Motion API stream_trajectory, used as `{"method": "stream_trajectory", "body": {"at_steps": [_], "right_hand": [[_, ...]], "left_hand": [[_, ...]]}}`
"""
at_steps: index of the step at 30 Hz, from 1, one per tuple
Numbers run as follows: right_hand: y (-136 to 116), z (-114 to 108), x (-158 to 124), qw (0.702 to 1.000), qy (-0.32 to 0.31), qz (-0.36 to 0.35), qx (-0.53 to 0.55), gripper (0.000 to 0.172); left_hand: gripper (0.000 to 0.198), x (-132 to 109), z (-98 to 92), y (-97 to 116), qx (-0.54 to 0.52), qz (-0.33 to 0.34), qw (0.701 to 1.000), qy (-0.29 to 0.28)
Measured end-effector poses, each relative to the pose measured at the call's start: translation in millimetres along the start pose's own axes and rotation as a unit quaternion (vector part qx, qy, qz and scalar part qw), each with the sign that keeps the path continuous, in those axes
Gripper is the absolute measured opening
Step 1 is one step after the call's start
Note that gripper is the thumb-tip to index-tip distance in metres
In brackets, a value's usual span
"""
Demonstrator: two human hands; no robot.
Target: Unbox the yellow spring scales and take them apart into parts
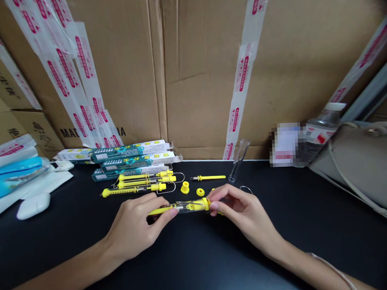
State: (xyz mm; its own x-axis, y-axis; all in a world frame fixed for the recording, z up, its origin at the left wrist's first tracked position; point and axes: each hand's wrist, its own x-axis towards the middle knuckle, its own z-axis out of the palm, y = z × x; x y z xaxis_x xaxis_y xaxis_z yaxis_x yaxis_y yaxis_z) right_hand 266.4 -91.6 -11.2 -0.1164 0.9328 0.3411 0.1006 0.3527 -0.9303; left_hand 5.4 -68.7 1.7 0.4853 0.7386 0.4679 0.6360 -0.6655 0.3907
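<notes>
Yellow and clear plastic spring scale (186,206) lies level at lower centre of the frame, just above the black worktop (198,256), held between both hands. Left hand (136,226) is pinched on its yellow left end, thumb and fingertips closed on the barrel. Right hand (244,211) is pinched on the yellow collar at its right end, the other fingers curled loosely.

Just above the hands, left of centre: three finished scales (140,183) side by side with wire hooks at their right ends. Behind them is a stack of teal-and-white boxes (133,158). Two loose yellow caps (184,187) sit just above the held scale. A yellow rod (209,177) lies level above the caps. A clear tube (239,164) lies tilted at centre right, against the cardboard wall (193,76). A wire ring (246,189) lies just above the right hand.

Far left: white mouse (32,205) and a blue packet (15,176). Right: water bottle (321,135) lying tilted beside a beige bag (367,163).
</notes>
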Motion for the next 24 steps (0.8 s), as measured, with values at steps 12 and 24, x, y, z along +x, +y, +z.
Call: {"method": "stream_trajectory", "body": {"at_steps": [12,24], "right_hand": [[5.4,-1.4,0.8,0.999,-0.019,0.034,0.022,0.02],[5.3,-9.5,5.0,0.995,0.086,-0.039,-0.012,0.018]], "left_hand": [[0.025,0.6,0.8,-3.0,-0.003,-0.001,1.0,0.009],[0.027,2.9,-0.2,-1.6,-0.014,-0.02,0.999,0.026]]}}
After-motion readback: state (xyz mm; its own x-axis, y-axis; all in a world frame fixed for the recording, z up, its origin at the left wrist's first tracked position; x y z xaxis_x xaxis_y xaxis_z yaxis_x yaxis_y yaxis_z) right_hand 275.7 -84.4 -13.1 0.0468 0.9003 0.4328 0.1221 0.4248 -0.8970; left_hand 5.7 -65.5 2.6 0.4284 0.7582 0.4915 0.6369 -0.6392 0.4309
